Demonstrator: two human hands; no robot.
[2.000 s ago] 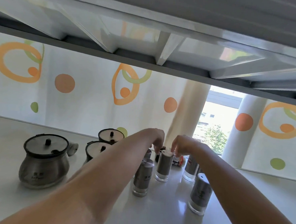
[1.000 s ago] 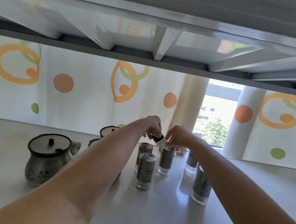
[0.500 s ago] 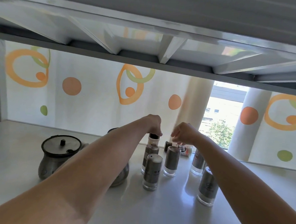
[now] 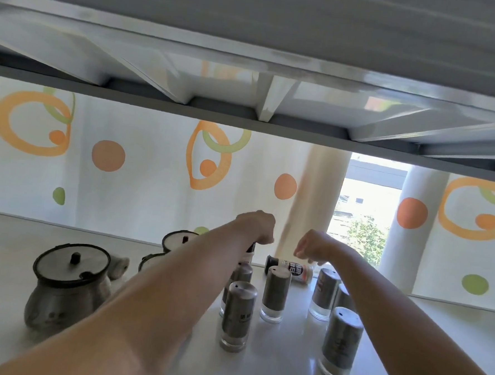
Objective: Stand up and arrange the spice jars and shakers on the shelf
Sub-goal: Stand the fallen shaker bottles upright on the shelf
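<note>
Several steel shakers with clear bases stand upright on the white shelf (image 4: 273,360): one in front (image 4: 238,315), one behind it (image 4: 275,293), one near right (image 4: 341,342), another further back (image 4: 323,293). My left hand (image 4: 260,225) grips the black cap of a small upright white spice jar (image 4: 248,252) at the back, mostly hidden by my forearm. A second black-capped jar (image 4: 290,269) lies on its side at the back. My right hand (image 4: 309,246) hovers just above and right of it, fingers curled, holding nothing.
Three lidded steel condiment pots stand at left: a big one (image 4: 66,283) in front, two smaller (image 4: 179,239) behind my left arm. An upper shelf (image 4: 249,42) hangs low overhead. A patterned curtain (image 4: 126,165) closes the back, with a window gap (image 4: 363,212) at right.
My left hand lifted the small black-capped jar off the shelf and stood it upright at the back. My right hand let go and drew toward the jar lying on its side.
</note>
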